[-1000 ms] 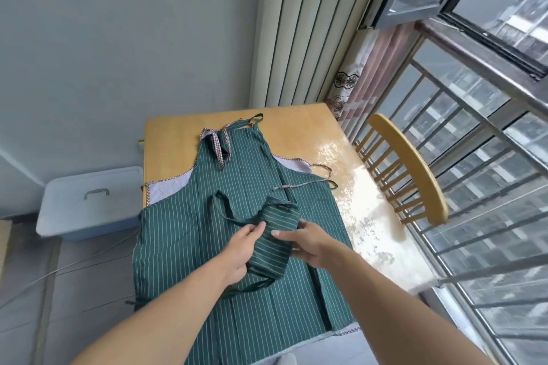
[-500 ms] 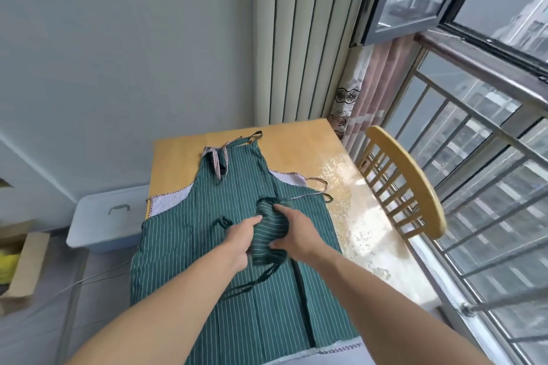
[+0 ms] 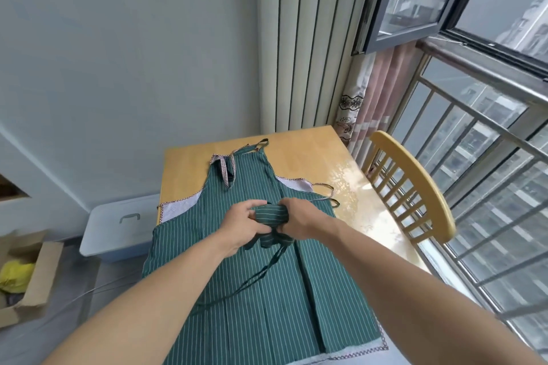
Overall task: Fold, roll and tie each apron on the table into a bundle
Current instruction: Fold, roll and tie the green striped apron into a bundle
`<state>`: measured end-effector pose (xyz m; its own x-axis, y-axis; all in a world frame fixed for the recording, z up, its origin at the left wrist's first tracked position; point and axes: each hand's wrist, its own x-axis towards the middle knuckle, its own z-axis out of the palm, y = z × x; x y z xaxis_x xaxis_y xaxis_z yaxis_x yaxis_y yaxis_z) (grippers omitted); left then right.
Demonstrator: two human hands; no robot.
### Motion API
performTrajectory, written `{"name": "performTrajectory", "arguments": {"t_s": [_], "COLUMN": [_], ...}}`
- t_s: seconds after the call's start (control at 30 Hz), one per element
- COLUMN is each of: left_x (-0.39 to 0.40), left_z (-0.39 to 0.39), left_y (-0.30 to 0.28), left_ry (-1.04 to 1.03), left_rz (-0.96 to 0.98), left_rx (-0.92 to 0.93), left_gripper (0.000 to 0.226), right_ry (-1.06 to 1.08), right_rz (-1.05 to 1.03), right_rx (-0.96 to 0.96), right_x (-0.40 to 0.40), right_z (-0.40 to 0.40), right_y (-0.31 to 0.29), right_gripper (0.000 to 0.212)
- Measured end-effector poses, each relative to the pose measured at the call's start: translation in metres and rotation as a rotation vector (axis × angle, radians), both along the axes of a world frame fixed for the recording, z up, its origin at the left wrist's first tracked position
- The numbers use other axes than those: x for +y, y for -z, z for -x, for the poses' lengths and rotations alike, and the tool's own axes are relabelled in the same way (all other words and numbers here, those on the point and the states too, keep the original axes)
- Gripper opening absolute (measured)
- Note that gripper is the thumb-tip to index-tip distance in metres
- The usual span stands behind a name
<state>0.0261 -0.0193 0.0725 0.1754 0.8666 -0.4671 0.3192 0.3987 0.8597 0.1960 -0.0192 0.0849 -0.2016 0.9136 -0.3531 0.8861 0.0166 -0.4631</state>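
Observation:
A green striped apron lies spread flat over the wooden table, its bib pointing away from me. Above its middle I hold a small rolled bundle of the same green striped cloth. My left hand grips the bundle's left end and my right hand grips its right end. Thin green ties hang from the bundle down onto the flat apron.
A yellow wooden chair stands at the table's right, beside a railing and window. A pale blue lidded bin sits on the floor left of the table. An open cardboard box with something yellow is at far left.
The bundle has been rolled tighter and smaller, and both hands have closed in on its ends. My view has tilted upward, showing more wall and window.

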Motion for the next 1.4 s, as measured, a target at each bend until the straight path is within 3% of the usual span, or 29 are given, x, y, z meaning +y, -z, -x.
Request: {"name": "performTrajectory", "arguments": {"t_s": [0.13, 0.23, 0.5, 0.63, 0.77, 0.9, 1.03, 1.2, 1.4], "left_x": [0.012, 0.025, 0.044, 0.049, 0.052, 0.046, 0.049, 0.052, 0.054], "left_z": [0.020, 0.040, 0.091, 0.114, 0.124, 0.124, 0.126, 0.120, 0.108], "left_y": [-0.016, -0.026, -0.042, -0.051, -0.060, -0.054, -0.045, -0.046, -0.042], "left_ry": [0.030, 0.002, -0.008, 0.047, 0.167, 0.257, 0.308, 0.329, 0.146], "left_rz": [-0.029, 0.023, 0.138, 0.223, 0.058, -0.005, 0.077, 0.122, 0.070], "left_rx": [0.068, 0.062, -0.102, -0.207, -0.054, -0.101, -0.240, -0.378, -0.400], "left_gripper": [0.053, 0.056, 0.046, 0.032, 0.018, 0.023, 0.050, 0.045, 0.035], "right_ry": [0.022, 0.071, 0.089, 0.259, 0.360, 0.448, 0.482, 0.523, 0.391], "right_rz": [-0.020, -0.074, -0.273, -0.001, 0.086, 0.159, 0.161, 0.202, 0.297], "right_rx": [0.026, 0.048, -0.081, 0.448, 0.659, 0.752, 0.795, 0.825, 0.691], "right_x": [0.005, 0.009, 0.014, 0.007, 0.011, 0.012, 0.013, 0.013, 0.013], "right_z": [0.016, 0.036, 0.075, 0.084, 0.096, 0.099, 0.094, 0.096, 0.089], "right_y": [-0.012, -0.017, -0.026, -0.025, -0.031, -0.044, -0.049, -0.058, -0.059], "right_gripper": [0.049, 0.055, 0.036, 0.043, 0.045, 0.035, 0.036, 0.038, 0.030]}}
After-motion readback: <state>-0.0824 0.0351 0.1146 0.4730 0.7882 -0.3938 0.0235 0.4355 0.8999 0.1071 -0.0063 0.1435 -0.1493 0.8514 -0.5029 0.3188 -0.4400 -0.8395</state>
